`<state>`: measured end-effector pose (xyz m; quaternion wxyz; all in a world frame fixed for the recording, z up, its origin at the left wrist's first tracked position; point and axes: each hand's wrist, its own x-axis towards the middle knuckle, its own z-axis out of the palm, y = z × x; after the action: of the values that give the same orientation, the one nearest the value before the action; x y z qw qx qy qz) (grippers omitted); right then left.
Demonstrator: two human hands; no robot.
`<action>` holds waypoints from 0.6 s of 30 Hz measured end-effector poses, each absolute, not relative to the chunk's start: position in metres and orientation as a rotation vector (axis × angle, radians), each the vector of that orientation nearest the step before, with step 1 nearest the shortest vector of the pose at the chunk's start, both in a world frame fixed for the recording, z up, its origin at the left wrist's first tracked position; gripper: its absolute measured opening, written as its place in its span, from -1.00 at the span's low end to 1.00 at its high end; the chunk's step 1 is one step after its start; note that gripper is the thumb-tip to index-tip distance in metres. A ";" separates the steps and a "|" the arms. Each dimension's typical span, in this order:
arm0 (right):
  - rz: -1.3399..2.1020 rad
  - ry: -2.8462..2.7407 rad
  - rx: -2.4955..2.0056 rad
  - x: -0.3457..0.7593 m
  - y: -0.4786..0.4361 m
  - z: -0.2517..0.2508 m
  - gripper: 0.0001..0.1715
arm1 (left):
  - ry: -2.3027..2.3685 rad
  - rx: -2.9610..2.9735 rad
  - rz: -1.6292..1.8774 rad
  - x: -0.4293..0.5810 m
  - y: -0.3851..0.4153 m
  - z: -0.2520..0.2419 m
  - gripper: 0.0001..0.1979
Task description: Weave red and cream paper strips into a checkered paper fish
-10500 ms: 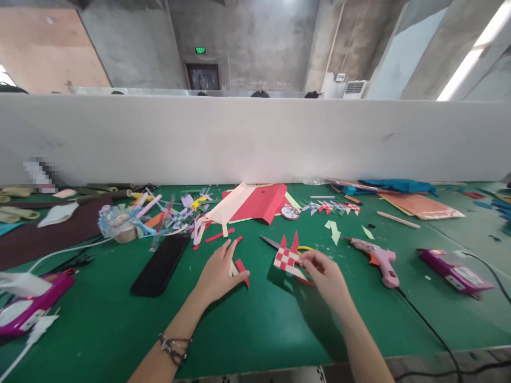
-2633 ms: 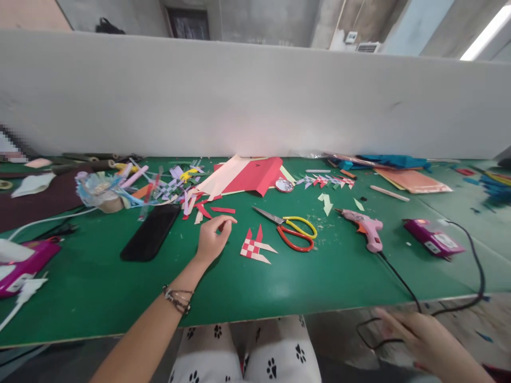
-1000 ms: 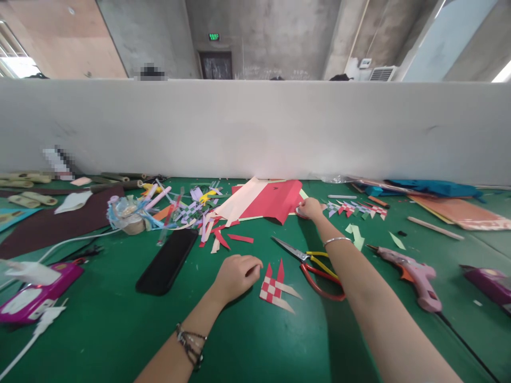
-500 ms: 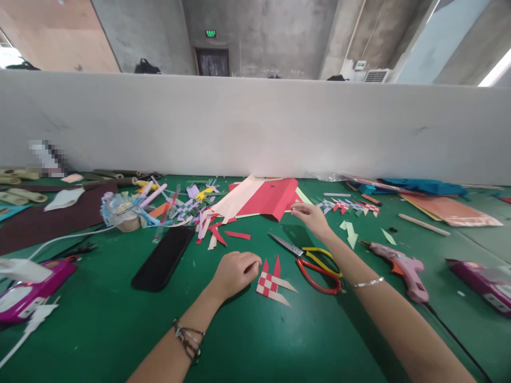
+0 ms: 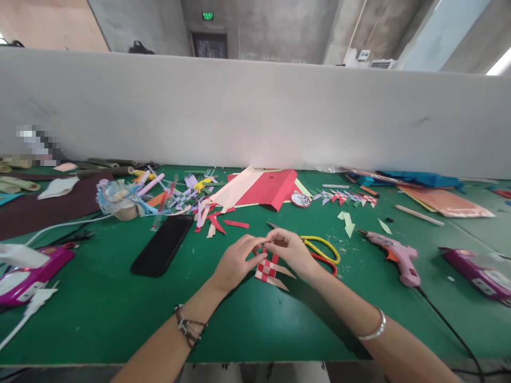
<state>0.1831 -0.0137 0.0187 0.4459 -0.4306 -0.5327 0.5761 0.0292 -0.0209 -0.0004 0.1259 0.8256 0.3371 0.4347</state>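
Observation:
My left hand (image 5: pixel 239 261) and my right hand (image 5: pixel 293 252) meet with pinched fingertips just above the woven paper fish (image 5: pixel 265 270). The fish is a red and cream check lying on the green table, with pointed red and cream strips for fins and tail. Something tiny and dark shows between the fingertips, too small to make out. Partly hidden behind my right hand lie the scissors (image 5: pixel 321 248) with yellow and red handles. Farther back is a round dish (image 5: pixel 301 199) of small black-and-white bits.
A black phone (image 5: pixel 163 247) lies to the left, beside paper scraps (image 5: pixel 236 224). Red paper (image 5: pixel 271 190) is at the back, near several finished woven fish (image 5: pixel 344 198). A pink glue gun (image 5: pixel 395 256) with its cord and a purple power strip (image 5: pixel 477 274) are on the right.
My right hand has come back from the round dish, uncovering it, to meet my left hand over the fish. My left hand has moved slightly up and right. The view has tilted down.

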 end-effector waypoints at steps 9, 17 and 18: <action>1.173 -1.482 -1.088 0.186 -0.025 0.017 -0.77 | 0.899 2.486 1.344 0.031 -0.023 0.001 -0.73; 1.095 -1.541 -1.102 0.188 -0.030 0.019 -0.87 | 0.980 2.218 1.369 0.031 -0.022 0.003 -0.85; 1.099 -1.556 -1.091 0.189 -0.031 0.020 -0.89 | 0.991 2.149 1.362 0.031 -0.021 0.002 -0.86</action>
<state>0.1888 -0.0305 0.0197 0.4559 -0.4425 -0.6308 0.4455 0.0311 -0.0213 0.0024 0.2041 0.7704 0.3554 0.4884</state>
